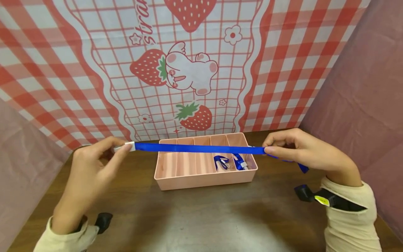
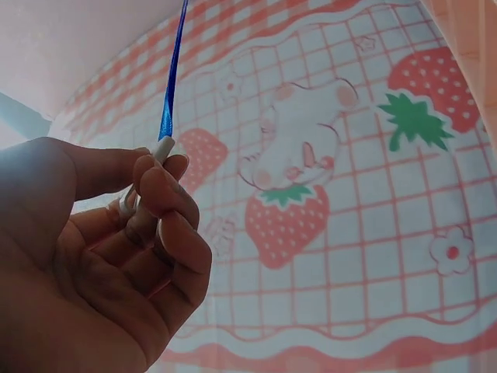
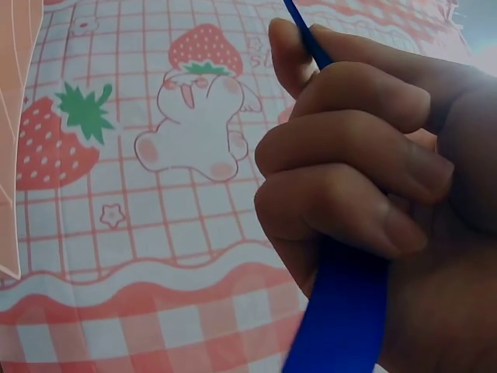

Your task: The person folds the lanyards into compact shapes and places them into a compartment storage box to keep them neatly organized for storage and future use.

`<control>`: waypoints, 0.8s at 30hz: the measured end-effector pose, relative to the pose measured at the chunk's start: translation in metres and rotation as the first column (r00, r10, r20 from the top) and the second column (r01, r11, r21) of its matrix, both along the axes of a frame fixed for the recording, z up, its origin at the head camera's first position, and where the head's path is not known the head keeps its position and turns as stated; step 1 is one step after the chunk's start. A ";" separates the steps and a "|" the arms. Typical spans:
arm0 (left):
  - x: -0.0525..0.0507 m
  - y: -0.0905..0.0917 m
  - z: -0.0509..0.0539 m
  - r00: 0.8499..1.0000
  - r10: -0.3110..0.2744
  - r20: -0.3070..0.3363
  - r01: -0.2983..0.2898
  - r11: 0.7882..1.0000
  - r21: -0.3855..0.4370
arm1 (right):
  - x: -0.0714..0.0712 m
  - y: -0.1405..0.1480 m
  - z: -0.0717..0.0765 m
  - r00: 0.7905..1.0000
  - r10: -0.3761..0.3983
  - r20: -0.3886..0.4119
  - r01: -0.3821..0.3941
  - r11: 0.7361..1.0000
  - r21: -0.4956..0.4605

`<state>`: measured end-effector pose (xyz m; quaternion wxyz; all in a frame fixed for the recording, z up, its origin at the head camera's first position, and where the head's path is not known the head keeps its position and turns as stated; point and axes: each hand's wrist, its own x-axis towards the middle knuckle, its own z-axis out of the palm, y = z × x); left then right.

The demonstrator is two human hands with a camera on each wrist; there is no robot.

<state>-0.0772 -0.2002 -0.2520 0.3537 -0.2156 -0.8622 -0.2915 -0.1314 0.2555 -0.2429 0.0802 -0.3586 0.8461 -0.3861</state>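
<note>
Your left hand (image 1: 88, 175) pinches the white clip (image 1: 132, 145), your right hand (image 1: 305, 150) the blue strap (image 1: 198, 148), pulling it taut mid-frame; folding seems called for next.

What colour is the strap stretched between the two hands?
The strap is plain blue; the head view shows it best.

From the right wrist cam I've got the right hand (image 3: 357, 155) pinching a blue ribbon (image 3: 345, 311), a wider stretch showing below the curled fingers (image 3: 349, 140), strawberry-print cloth (image 3: 194, 210) with a white cartoon critter (image 3: 194, 128) behind, peach panel (image 3: 9, 116) at far left
</note>
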 end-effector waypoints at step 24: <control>-0.001 -0.063 -0.028 0.964 0.093 0.248 -0.087 0.996 -0.034 | -0.024 0.017 -0.009 0.993 0.036 0.114 -0.032 0.999 -0.037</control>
